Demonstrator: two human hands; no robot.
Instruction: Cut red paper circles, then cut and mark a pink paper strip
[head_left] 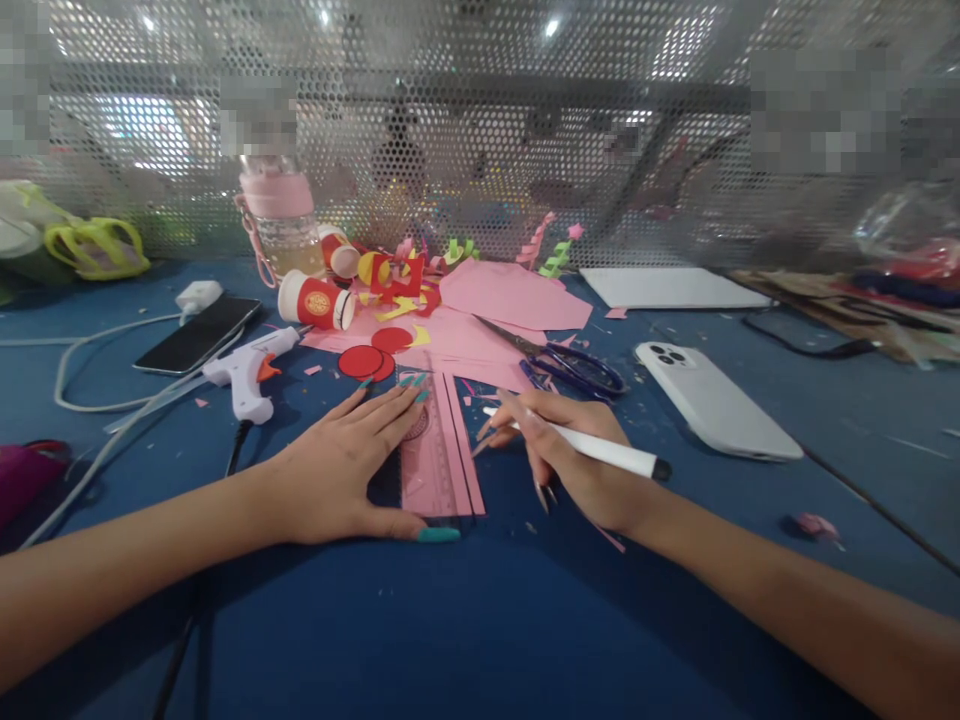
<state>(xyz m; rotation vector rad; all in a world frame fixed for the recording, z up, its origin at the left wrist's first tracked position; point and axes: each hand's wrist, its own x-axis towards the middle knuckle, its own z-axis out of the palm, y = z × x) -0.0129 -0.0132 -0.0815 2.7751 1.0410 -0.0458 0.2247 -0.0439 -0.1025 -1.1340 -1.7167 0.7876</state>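
Observation:
My left hand (349, 455) lies with fingers spread, pressing a clear ruler (431, 450) onto a pink paper strip (461, 440). Dark lines run lengthwise along the strip, beside the ruler's right edge. Just right of the strip, my right hand (562, 440) grips a white marker (607, 450), its dark end pointing right and its other end toward the paper. Behind the hands are dark-blue-handled scissors (585, 370), with blades resting on pink paper sheets (480, 345). Red paper circles (361, 362) sit beyond my left fingertips.
A white glue gun (247, 375), a black phone (199, 335) and cables lie at left. Behind them stand a paper cup (315, 300) and a pink-lidded bottle (277, 215). A white phone (712, 400) lies at right. A perforated metal screen (480, 130) rises behind the blue table (420, 640).

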